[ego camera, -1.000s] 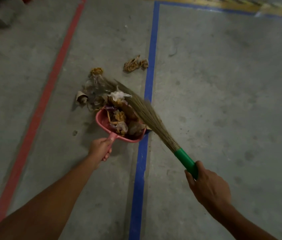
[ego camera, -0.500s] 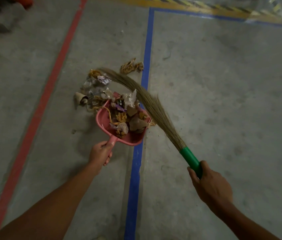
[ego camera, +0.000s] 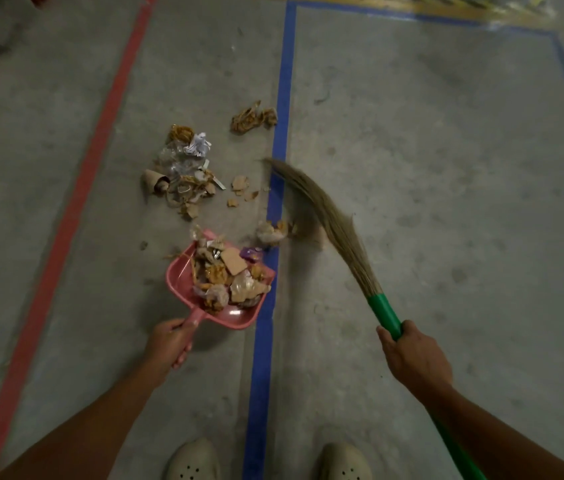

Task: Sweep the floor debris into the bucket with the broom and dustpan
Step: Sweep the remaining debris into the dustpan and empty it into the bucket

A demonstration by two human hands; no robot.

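My left hand (ego camera: pixel 169 344) grips the handle of a pink dustpan (ego camera: pixel 178 284) heaped with paper and cardboard scraps. My right hand (ego camera: pixel 415 358) grips the green handle of a grass broom (ego camera: pixel 329 223), whose bristles curve up to the blue floor line. A pile of debris (ego camera: pixel 183 178) lies on the concrete beyond the pan. A separate crumpled brown clump (ego camera: pixel 252 117) lies farther off, and a small wad (ego camera: pixel 271 232) sits between pan and bristles. No bucket is in view.
A blue tape line (ego camera: pixel 275 188) runs along the floor between my hands, and a red line (ego camera: pixel 76 199) runs at the left. My two light shoes (ego camera: pixel 194 460) stand at the bottom edge. Yellow-black striping (ego camera: pixel 446 3) marks the far edge.
The broom has swung right, off the debris, to the blue line. The dustpan has pulled back toward me, away from the pile, leaving loose scraps on the floor.
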